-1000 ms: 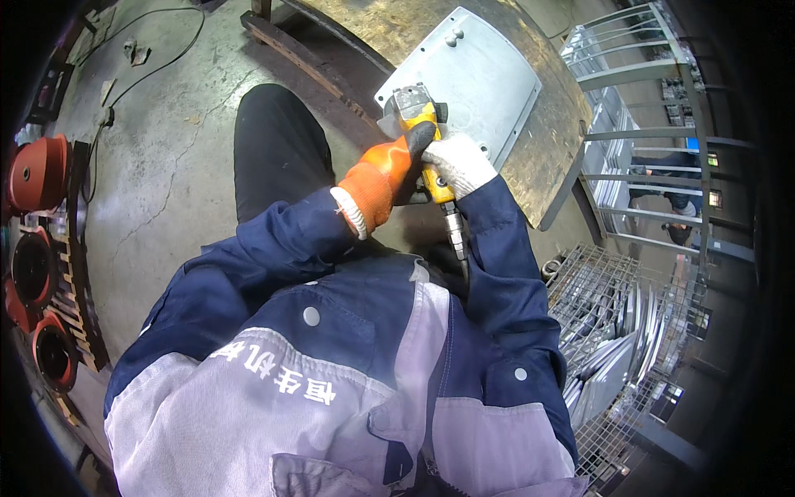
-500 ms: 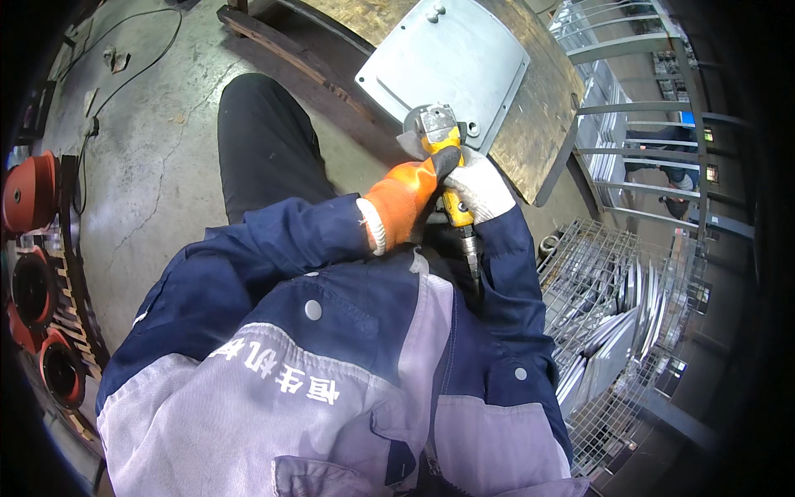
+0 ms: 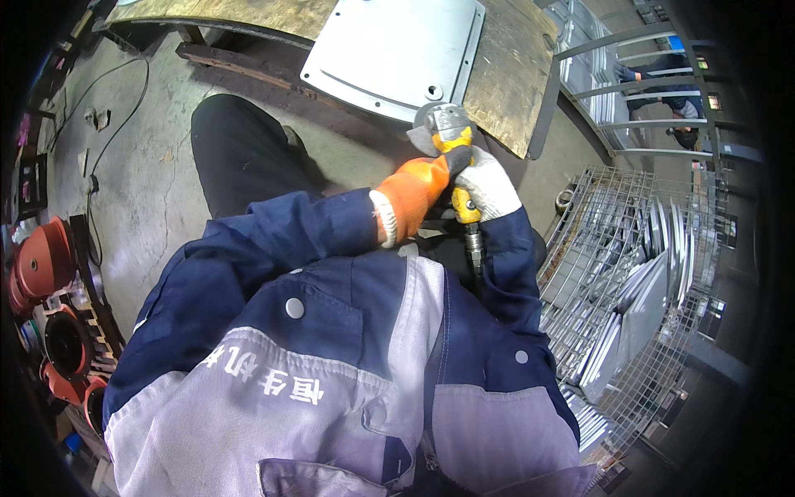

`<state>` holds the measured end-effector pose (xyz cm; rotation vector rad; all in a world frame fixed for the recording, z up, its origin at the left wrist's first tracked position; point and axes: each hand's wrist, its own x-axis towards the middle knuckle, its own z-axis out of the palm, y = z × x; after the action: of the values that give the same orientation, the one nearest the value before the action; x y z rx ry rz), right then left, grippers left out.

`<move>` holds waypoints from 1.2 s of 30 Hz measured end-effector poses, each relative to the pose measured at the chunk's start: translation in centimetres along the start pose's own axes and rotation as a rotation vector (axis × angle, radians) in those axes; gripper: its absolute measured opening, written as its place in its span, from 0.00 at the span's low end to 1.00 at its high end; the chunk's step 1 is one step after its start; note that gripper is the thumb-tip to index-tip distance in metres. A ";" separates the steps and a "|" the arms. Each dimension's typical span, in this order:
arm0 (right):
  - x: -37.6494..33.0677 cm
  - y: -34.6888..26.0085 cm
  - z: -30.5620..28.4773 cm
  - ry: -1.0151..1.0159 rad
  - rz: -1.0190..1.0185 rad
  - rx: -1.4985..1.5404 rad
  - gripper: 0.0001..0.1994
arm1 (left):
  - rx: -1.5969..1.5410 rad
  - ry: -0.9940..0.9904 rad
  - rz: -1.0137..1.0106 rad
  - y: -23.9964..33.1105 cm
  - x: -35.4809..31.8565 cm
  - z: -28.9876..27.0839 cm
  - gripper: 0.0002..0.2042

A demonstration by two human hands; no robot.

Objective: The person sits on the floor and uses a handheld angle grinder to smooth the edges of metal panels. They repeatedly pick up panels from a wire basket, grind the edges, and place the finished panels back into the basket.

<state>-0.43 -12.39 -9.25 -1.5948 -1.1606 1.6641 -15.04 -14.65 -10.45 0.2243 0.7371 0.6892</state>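
A yellow air angle grinder [image 3: 465, 205] with a silver head and a round disc is held in front of my body. My left hand [image 3: 414, 194], in an orange glove with dark fingertips, wraps round its neck. Closed on the grinder's body just beside it is my right hand [image 3: 490, 184], in a white glove. The disc is at the near edge of a pale grey metal panel [image 3: 389, 58]; whether they touch I cannot tell. This panel has rounded corners, small holes along its rim and a round hole near the grinder. It lies on a worn wooden workbench [image 3: 515, 83].
To the right stands a wire basket [image 3: 571, 219] with stacked metal plates [image 3: 642, 306]. Behind it is a metal rack [image 3: 617, 87], with another person [image 3: 662, 87] beyond. Red-orange round castings [image 3: 48, 257] sit at left. A black cable [image 3: 142, 95] crosses the concrete floor.
The bench and panel now appear higher and farther left in the picture. The grinder, still in both hands, has gone from over the panel's near part to its near edge.
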 end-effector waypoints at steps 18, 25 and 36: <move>-8.9 3.0 -2.3 0.112 0.069 0.286 0.17 | -0.202 0.164 0.411 3.5 6.5 -10.8 0.32; -9.8 2.9 -0.8 0.018 0.065 0.231 0.21 | 0.290 0.110 0.610 9.2 -1.4 -17.4 0.31; -7.8 2.7 0.9 -0.098 0.088 0.167 0.22 | 0.036 0.199 0.521 14.3 -1.9 -21.7 0.24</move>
<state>0.30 -20.55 -7.76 -1.4940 -0.9820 1.8619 -38.01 -6.00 -19.19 0.3915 0.8909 1.2062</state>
